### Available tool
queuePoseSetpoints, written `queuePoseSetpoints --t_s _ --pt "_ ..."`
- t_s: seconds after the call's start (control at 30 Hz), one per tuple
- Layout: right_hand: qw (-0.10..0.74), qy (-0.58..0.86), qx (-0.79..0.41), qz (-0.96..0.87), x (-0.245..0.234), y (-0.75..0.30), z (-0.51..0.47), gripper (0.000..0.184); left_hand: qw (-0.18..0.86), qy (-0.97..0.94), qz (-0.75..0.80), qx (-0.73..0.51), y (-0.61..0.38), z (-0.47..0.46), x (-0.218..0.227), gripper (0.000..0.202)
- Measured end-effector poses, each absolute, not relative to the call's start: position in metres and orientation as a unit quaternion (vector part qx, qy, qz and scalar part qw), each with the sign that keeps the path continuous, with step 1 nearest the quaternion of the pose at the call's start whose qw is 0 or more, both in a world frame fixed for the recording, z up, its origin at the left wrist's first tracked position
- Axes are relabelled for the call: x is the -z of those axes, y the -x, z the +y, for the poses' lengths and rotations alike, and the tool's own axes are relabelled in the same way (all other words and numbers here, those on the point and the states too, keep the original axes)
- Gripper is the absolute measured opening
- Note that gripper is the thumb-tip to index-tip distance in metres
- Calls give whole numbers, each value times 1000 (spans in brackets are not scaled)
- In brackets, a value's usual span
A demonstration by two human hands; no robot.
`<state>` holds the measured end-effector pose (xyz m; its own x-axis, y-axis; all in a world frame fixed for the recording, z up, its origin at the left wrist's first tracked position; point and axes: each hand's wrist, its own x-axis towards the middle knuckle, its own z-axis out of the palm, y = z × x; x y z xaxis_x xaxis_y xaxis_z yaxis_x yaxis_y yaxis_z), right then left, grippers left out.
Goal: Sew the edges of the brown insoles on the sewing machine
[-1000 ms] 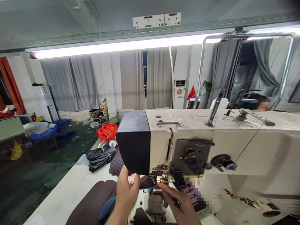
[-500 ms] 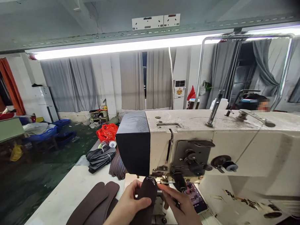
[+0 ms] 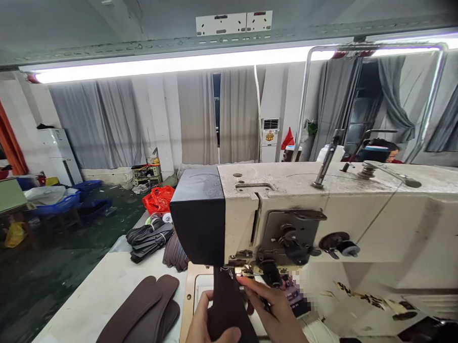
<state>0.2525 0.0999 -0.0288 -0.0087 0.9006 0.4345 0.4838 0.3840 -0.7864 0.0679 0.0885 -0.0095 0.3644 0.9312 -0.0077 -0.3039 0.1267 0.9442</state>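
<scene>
A cream and black sewing machine [image 3: 330,222] fills the middle and right of the view. Under its head stands a long dark brown leather piece [image 3: 229,308], its top end up at the needle area. My left hand [image 3: 207,331] is wrapped round the lower part of this piece, thumb across its front. My right hand [image 3: 273,316] pinches the piece's upper right edge beside the presser foot, fingers closed. A phone [image 3: 295,297] lies on the machine bed just behind my right hand.
Brown leather pieces [image 3: 139,319] lie stacked on the white table to the left. Bundles of dark strips [image 3: 148,238] sit further back. A red bag [image 3: 160,199] and blue bins [image 3: 88,195] are on the floor. Another person's head [image 3: 380,152] shows behind the machine.
The brown leather piece has been brought up under the machine head. My left hand slid lower down on it, while my right hand stayed near the needle.
</scene>
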Motion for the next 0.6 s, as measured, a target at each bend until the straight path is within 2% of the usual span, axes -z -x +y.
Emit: queuePoseSetpoints --t_s 0.3,0.53,0.6 --pt "481 512 -225 -675 20 -251 98 35 692 -439 338 -462 -59 91 0 70" --pt "486 510 -250 -664 31 -254 100 42 727 -432 347 -405 -48 110 -20 82" --pt "496 499 -243 -668 37 -254 102 43 717 -439 357 -406 -46 116 -24 80"
